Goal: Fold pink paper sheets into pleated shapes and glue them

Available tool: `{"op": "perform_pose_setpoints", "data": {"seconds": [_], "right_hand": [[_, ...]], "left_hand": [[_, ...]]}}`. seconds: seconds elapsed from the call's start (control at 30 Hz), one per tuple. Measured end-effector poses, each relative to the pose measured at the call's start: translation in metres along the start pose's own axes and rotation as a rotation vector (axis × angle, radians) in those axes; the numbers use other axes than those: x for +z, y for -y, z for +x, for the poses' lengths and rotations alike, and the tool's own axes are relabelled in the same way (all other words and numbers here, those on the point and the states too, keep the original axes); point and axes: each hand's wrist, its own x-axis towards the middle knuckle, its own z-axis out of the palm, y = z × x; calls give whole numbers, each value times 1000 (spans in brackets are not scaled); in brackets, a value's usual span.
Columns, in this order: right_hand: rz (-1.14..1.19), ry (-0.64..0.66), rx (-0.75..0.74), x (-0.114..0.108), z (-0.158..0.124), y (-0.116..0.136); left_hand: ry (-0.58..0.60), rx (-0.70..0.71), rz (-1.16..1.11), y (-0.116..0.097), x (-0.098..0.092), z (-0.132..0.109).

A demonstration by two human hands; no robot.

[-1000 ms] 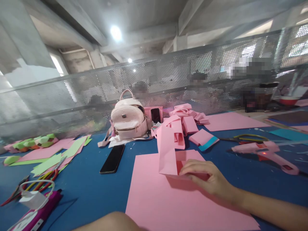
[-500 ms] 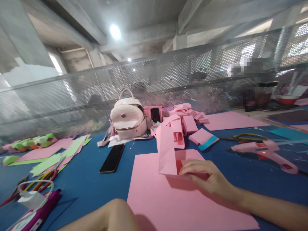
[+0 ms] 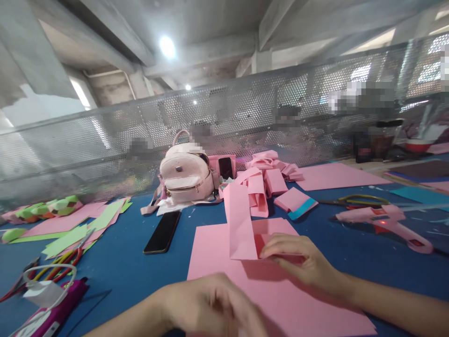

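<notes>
My right hand [image 3: 298, 260] pinches the lower right part of a folded pink paper piece [image 3: 242, 224], whose tall flap stands up to the left of my fingers. Beneath lies a large pink sheet [image 3: 210, 252] on the blue table. My left hand [image 3: 213, 306] is over the near left part of that sheet, blurred, its fingers curled downward and partly cut off by the lower edge. Whether it holds anything cannot be made out.
A black phone [image 3: 162, 232] lies left of the sheet, before a pink backpack [image 3: 185, 173]. Folded pink strips [image 3: 257, 187] are piled behind. Scissors [image 3: 365, 201] and a pink glue gun [image 3: 386, 222] lie right; a purple power strip [image 3: 65, 304] is at left.
My left hand has come further into view, moving right over the pink sheet. The folded piece's lower front edge sits slightly lower, and my right hand keeps its grip almost unmoved.
</notes>
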Motion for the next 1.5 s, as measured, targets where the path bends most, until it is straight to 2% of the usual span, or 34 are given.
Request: {"op": "perform_pose_setpoints", "data": {"seconds": [0.07, 0.13, 0.17, 0.23, 0.3, 0.37, 0.53, 0.67, 0.73, 0.77, 0.87, 0.93, 1.0, 1.07, 1.13, 1.23, 1.37, 1.5], "right_hand": [[-34, 5, -60, -2, -2, 0], [-101, 14, -148, -5, -2, 2], [-136, 27, -196, -7, -2, 4], [-187, 66, -280, -11, 0, 7], [-210, 120, -340, -13, 2, 9], [-240, 205, -378, -13, 5, 9], [-303, 466, -374, -6, 7, 10], [-217, 605, -417, -2, 9, 16], [-190, 571, -494, -7, 9, 19], [-199, 514, -532, -11, 9, 18], [-282, 234, -545, -24, 7, 10], [-301, 35, -416, -29, 6, -1], [-235, -135, -194, -29, 7, -13], [-125, -219, 60, -25, 8, -24], [-7, -176, 260, -19, 9, -32], [91, -30, 403, -13, 9, -36], [103, 83, 392, -12, 9, -31], [142, 117, 400, -13, 11, -23]], "left_hand": [[-194, 154, -239, -5, -3, 7], [-445, 337, -371, -9, -14, 11], [-619, 402, -368, -10, -21, 12], [-958, 471, -216, -9, -39, 12], [-1053, 479, -144, -3, -53, 13], [-1035, 446, -95, 7, -60, 16], [-771, 287, -67, 29, -46, 27], [-755, 215, -96, 37, -36, 31], [-802, 172, -91, 41, -37, 31], [-837, 147, -84, 43, -38, 31], [-925, 79, -55, 50, -44, 30], [-945, 67, -39, 54, -47, 30], [-953, 73, -20, 56, -49, 30], [-950, 85, -3, 56, -51, 30], [-942, 100, 12, 54, -52, 30], [-922, 124, 22, 51, -52, 31], [-867, 149, 3, 49, -53, 32], [-828, 177, -28, 52, -56, 33]]}}
